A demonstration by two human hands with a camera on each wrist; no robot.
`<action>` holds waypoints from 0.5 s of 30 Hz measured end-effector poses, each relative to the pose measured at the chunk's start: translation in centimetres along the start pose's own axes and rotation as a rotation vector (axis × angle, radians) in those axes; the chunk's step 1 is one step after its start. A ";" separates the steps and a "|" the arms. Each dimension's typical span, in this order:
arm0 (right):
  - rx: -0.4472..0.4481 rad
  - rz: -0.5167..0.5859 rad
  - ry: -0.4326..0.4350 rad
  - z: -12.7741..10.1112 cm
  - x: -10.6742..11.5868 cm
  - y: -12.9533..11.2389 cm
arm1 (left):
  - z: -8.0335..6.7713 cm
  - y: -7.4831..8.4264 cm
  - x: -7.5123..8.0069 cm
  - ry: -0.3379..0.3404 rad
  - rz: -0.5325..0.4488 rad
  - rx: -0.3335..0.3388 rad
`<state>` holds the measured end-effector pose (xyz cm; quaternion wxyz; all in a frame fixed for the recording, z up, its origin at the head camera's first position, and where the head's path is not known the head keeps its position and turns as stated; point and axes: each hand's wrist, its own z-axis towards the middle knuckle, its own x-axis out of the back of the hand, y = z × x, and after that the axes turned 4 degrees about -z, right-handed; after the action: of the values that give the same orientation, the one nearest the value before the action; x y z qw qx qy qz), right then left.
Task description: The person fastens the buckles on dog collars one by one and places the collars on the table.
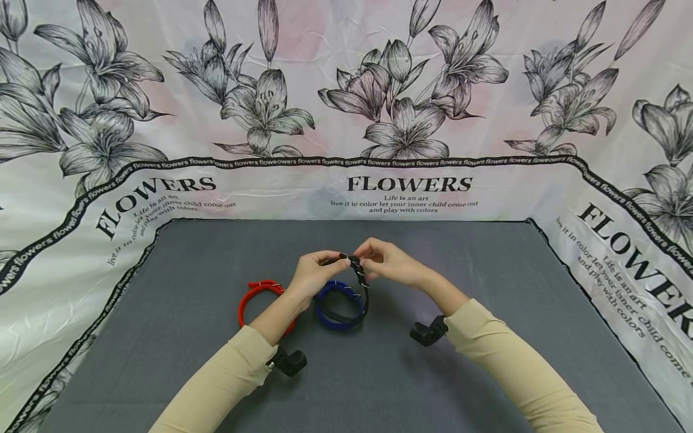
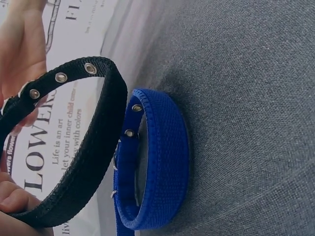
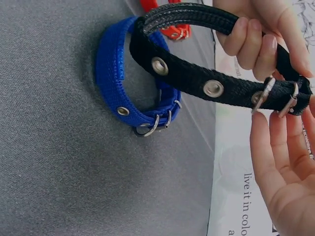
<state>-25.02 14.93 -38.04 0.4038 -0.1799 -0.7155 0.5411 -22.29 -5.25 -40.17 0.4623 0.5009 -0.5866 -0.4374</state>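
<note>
Grey felt surface (image 1: 487, 288), walled by flower-printed cloth (image 1: 411, 90), carries your stock: one blue collar (image 1: 337, 308) lying buckled in a loop at centre, one red collar (image 1: 254, 298) just to its left, partly behind your left forearm. Your left hand (image 1: 314, 275) and right hand (image 1: 391, 262) both pinch one black collar (image 1: 360, 282), raised just above the blue one, fingers curled about its buckle end.

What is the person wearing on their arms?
Long, plain beige sleeves cover both arms down to the wrists. A small black camera is strapped under the left wrist, and another one under the right. The hands are bare, with no rings or gloves.
</note>
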 end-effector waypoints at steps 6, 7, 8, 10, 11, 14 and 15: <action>-0.027 -0.003 0.016 0.1 -0.2 0.0 | 0.0 0.0 -0.1 0.009 0.000 -0.006; -0.031 -0.006 0.013 0.1 -0.2 0.0 | 0.0 0.0 -0.2 0.008 0.001 -0.005; -0.034 -0.011 0.010 0.1 -0.2 0.0 | 0.0 0.0 -0.2 0.006 0.002 -0.004; -0.034 -0.025 0.001 0.2 -0.3 0.0 | 0.0 0.0 -0.2 0.001 0.001 -0.004; -0.032 -0.037 -0.003 0.2 -0.3 0.0 | 0.0 -0.1 -0.2 -0.003 -0.003 -0.002; -0.029 -0.062 -0.007 0.2 -0.3 0.1 | -0.1 0.0 -0.2 -0.021 -0.008 -0.006; -0.028 -0.067 -0.005 0.2 -0.3 0.1 | -0.1 0.0 -0.2 -0.027 -0.009 -0.008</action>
<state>-25.00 14.58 -38.24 0.4174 -0.1602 -0.7296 0.5175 -22.21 -5.06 -40.22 0.4544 0.4959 -0.5887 -0.4484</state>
